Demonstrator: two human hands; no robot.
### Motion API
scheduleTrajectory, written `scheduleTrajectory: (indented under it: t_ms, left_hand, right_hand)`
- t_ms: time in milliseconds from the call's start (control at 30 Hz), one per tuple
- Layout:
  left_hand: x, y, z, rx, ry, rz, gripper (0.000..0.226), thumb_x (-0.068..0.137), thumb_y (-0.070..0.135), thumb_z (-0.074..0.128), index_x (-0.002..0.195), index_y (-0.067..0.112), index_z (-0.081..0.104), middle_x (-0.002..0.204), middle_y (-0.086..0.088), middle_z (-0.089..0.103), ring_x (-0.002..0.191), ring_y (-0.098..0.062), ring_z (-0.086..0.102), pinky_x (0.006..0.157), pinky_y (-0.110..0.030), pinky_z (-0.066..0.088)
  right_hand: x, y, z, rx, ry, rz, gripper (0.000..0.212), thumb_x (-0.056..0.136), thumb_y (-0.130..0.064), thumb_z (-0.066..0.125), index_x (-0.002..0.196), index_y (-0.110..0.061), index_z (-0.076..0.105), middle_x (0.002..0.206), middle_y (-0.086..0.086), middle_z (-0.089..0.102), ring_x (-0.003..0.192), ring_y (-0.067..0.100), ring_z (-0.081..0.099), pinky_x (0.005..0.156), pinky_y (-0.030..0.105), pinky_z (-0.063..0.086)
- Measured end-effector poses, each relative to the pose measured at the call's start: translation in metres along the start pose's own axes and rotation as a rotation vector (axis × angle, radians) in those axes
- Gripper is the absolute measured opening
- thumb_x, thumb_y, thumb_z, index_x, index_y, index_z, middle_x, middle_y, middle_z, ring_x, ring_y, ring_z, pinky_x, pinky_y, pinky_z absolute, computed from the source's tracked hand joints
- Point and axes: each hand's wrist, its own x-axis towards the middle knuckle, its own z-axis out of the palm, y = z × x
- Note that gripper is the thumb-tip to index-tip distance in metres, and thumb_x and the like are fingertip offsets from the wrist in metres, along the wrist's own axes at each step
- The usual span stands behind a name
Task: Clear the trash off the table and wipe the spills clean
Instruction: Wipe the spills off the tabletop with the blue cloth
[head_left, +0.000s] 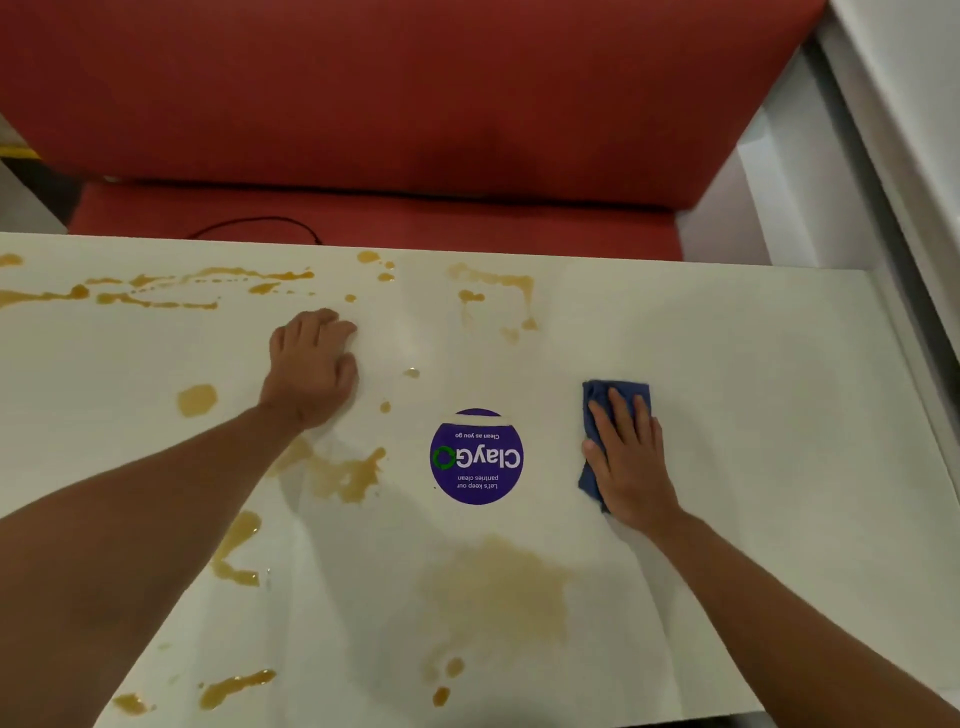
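The white table (727, 364) carries several brown spills: streaks along the far edge (156, 291), a patch near the middle left (348, 478), a faint smear at the front (493, 587) and drops at the front left (234, 686). My right hand (628, 462) lies flat with straight fingers on a folded blue cloth (602, 400), pressing it onto the table right of the purple round sticker (476, 456). My left hand (311, 364) rests on the bare table left of centre, fingers bent under, holding nothing. No loose trash is in view.
A red upholstered bench (389, 104) runs behind the table, with a thin black cable (260, 226) on its seat. A white wall and ledge (883, 156) border the table's right side.
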Motion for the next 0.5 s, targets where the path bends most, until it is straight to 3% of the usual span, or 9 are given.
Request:
scheduleTrajectory:
  t_ms: [167,267,367,500]
  left_hand:
    - [-0.003,0.0,0.005,-0.003,0.077,0.007,0.043,0.087,0.025,0.045,0.126,0.01,0.056,0.133,-0.015,0.049,0.124,-0.036,0.044,0.104,-0.05,0.032]
    - [-0.002,0.001,0.004,0.001,0.073,0.005,0.042,0.086,0.024,0.047,0.125,0.011,0.056,0.133,-0.014,0.049,0.123,-0.035,0.044,0.103,-0.049,0.033]
    - [-0.002,0.002,0.003,-0.007,0.069,0.002,0.042,0.086,0.025,0.048,0.125,0.011,0.056,0.133,-0.013,0.049,0.124,-0.034,0.044,0.104,-0.049,0.033]
    - [-0.001,0.001,0.002,-0.019,0.057,-0.006,0.043,0.087,0.027,0.047,0.126,0.012,0.056,0.134,-0.013,0.048,0.126,-0.034,0.043,0.107,-0.048,0.032]
  right_hand:
    - [0.097,-0.036,-0.015,-0.103,-0.012,0.066,0.066,0.101,-0.045,0.014,0.155,-0.012,0.035,0.167,0.017,0.016,0.151,0.049,0.012,0.115,0.065,0.023]
    - [0.133,-0.076,-0.018,-0.018,0.048,0.118,0.061,0.108,-0.043,0.026,0.161,-0.012,0.021,0.168,0.017,0.007,0.152,0.048,0.003,0.118,0.064,0.012]
    - [0.139,-0.104,-0.014,-0.009,0.066,0.02,0.062,0.108,-0.042,0.03,0.162,-0.016,0.013,0.17,0.013,0.0,0.154,0.044,-0.006,0.121,0.059,0.005]
    - [0.082,-0.098,-0.001,0.001,-0.024,-0.16,0.067,0.105,-0.056,0.013,0.162,-0.021,0.017,0.17,0.004,0.006,0.156,0.033,-0.003,0.124,0.052,0.007]
